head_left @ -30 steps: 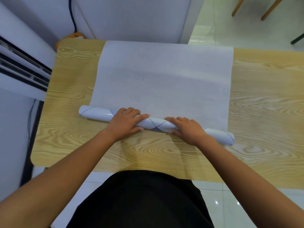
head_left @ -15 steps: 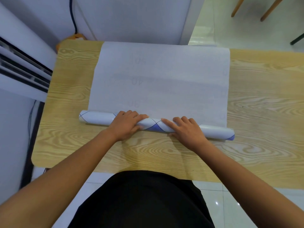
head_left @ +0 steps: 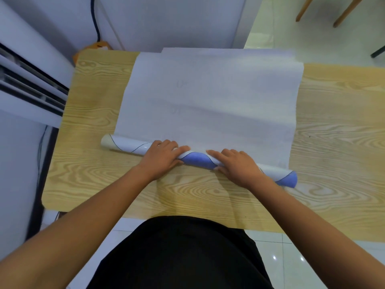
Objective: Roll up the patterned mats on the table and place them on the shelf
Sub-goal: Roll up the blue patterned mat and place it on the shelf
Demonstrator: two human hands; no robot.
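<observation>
Head view: rolls onward, turns the mat roll [head_left: 195,160] away across the worktop [head_left: 333,142], brings blue pattern up since a second ago. Curls left hand [head_left: 160,157] over it, presses right hand [head_left: 237,166] flat-fingered on top. Leaves most of the sheet [head_left: 208,101] unrolled; shelf comes later.
</observation>
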